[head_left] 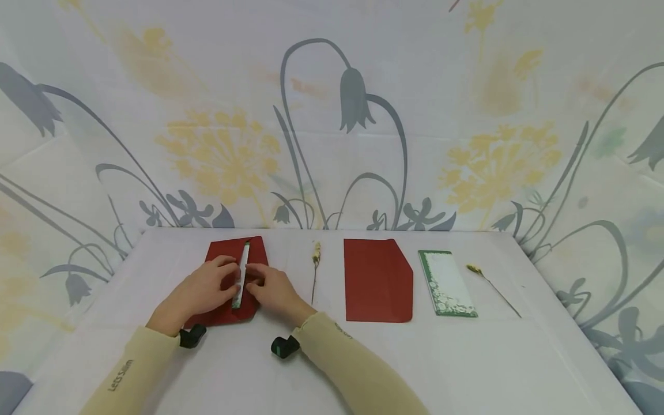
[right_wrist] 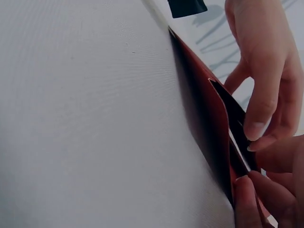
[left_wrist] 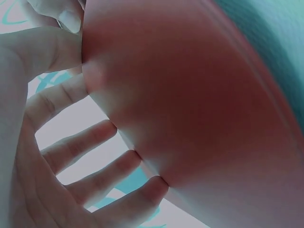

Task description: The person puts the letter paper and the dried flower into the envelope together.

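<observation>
A red envelope (head_left: 223, 314) lies at the left of the table, and both hands are over it. Between its red sides shows a narrow strip of a white card (head_left: 238, 297) with green ends; the rest of that card is hidden. My left hand (head_left: 210, 285) holds the envelope's left part, thumb on one face and fingers at the edge in the left wrist view. From the other side, my right hand (head_left: 277, 291) pinches the envelope edge beside the card. In the right wrist view the envelope (right_wrist: 216, 102) stands partly raised, a dark gap along its edge.
To the right lie a dried flower stem (head_left: 315, 265), a second red envelope (head_left: 378, 282), a white card with a green floral border (head_left: 448, 282) and another dried flower (head_left: 493, 285). A flower-printed cloth (head_left: 332, 155) rises behind the white table (head_left: 321, 369).
</observation>
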`<state>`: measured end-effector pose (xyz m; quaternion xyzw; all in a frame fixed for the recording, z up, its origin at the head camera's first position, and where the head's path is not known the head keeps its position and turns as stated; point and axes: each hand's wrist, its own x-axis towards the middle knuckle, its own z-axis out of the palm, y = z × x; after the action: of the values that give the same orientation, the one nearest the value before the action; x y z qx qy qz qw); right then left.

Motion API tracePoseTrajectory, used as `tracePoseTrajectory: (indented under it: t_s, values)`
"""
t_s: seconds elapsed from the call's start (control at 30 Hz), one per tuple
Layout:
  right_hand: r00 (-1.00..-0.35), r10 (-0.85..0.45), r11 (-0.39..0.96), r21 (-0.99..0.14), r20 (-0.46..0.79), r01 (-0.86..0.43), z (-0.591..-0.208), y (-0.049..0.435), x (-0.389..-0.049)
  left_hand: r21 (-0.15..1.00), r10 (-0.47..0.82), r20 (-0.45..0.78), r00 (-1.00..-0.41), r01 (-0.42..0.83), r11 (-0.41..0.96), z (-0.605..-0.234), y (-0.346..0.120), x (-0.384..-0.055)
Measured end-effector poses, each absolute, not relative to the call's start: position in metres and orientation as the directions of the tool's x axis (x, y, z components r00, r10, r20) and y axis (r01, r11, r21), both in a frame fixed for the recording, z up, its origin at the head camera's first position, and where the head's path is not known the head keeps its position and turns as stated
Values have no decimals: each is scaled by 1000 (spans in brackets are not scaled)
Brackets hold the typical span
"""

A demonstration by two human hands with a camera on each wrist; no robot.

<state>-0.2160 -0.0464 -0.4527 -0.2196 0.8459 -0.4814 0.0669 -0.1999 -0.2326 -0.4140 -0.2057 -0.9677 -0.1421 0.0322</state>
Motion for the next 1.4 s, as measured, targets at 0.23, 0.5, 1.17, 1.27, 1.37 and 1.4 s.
tracePoseTrajectory:
  t_s: [0.23, 0.5, 1.17, 1.27, 1.37, 1.4]
  values:
    - [-819, -570, 424, -829, 68, -364, -449, -51, -216, 269, 410, 128, -903, 429, 862, -415, -234, -201]
    - [-829, -556, 409, -850, 56, -332, -447, -50, -211, 283, 428, 141, -893, 451, 847, -416, -233, -198]
    - [-901, -418, 248, -940, 116, -236, -441, -22, -218, 278, 366, 22, -930, 357, 892, -420, -224, -201]
    - [-912, -391, 267, -932, 127, -244, -437, -13, -219, 277, 371, 28, -928, 363, 890, -419, -223, -202]
    - [-925, -357, 280, -929, 133, -242, -433, -2, -221, 279, 374, 32, -927, 367, 887, -418, -223, -202]
    - [-929, -344, 286, -927, 137, -242, -432, 2, -221, 283, 375, 31, -927, 368, 886, -418, -223, -203]
